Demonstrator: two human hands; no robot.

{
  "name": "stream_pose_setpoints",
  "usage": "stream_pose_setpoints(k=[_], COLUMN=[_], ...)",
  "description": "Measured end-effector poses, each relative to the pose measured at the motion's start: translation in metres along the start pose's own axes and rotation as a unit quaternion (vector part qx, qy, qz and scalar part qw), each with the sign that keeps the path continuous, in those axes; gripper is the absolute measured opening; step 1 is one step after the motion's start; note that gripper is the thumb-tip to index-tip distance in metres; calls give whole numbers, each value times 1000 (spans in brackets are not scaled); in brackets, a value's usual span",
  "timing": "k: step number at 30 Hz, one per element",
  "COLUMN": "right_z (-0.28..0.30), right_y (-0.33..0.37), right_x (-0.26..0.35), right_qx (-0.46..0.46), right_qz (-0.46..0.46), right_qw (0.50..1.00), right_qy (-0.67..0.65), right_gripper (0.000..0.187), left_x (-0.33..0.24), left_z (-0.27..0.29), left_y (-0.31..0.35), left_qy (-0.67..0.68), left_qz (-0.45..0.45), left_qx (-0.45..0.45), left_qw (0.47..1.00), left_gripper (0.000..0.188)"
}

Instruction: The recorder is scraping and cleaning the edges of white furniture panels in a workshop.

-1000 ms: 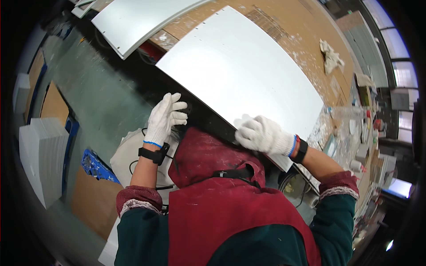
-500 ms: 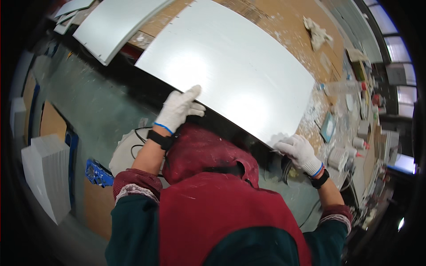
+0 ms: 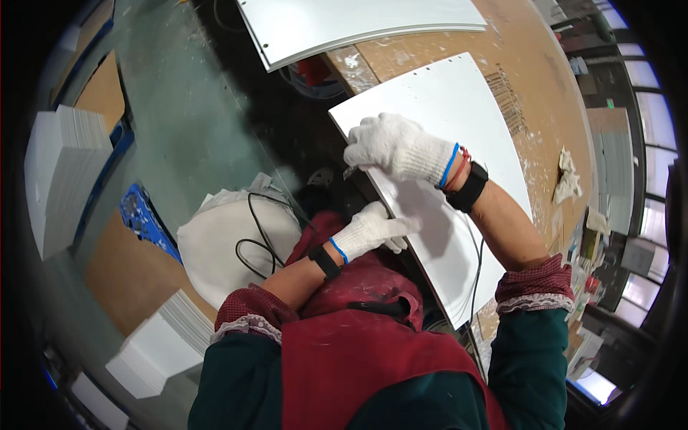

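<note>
A white panel (image 3: 459, 93) with small holes along its far edge lies on a brown worktable. My left hand (image 3: 376, 231), in a white knit glove, grips the panel's near edge, thumb over the top face. Farther along that edge, my gloved right hand (image 3: 398, 145) is closed in a fist above the surface. A small grey bit pokes out under its fingers, and the rest of what it holds is hidden. A thin black cable (image 3: 479, 269) hangs across the panel below my right forearm.
Other white panels (image 3: 344, 25) lie stacked at the far side. Left on the floor are panel stacks (image 3: 68, 172), a blue plastic piece (image 3: 143, 215) and a pale round-topped seat or lid (image 3: 229, 244) with black cable on it. A rag (image 3: 567, 178) rests on the table (image 3: 537, 72).
My right hand has left the panel's right corner and crossed to the far left part of its near edge, now closed. My left hand grips nearer me. The view has turned left.
</note>
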State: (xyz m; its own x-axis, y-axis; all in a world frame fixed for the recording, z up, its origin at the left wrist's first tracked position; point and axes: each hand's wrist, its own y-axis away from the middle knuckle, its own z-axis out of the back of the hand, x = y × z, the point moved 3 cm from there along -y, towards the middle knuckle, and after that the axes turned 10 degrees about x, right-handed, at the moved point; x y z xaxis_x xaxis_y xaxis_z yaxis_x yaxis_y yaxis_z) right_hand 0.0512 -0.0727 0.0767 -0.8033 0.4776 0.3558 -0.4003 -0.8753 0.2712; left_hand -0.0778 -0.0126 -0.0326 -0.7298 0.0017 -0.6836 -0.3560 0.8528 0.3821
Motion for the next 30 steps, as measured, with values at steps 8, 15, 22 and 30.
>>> stream_pose_setpoints(k=[8,15,22,30], right_z=[31,28,16,22], right_y=[-84,-11,-46,92], right_x=[-63,-41,-32,-18], right_qx=[-24,-131,-135,-248], right_qz=[-150,15,-113,-227], right_qw=[984,986,980,936], right_qy=[88,-102,94,-105], right_gripper=[20,10,10,9], left_x=[7,-1,-15,-10], left_z=[2,3,-3,-1], left_y=[-5,-2,7,5], left_qy=[-48,-75,-14,-12], left_qz=[70,117,52,-3], left_qx=[-15,-13,-6,13], left_qw=[996,990,999,1000], left_gripper=[45,44,49,34])
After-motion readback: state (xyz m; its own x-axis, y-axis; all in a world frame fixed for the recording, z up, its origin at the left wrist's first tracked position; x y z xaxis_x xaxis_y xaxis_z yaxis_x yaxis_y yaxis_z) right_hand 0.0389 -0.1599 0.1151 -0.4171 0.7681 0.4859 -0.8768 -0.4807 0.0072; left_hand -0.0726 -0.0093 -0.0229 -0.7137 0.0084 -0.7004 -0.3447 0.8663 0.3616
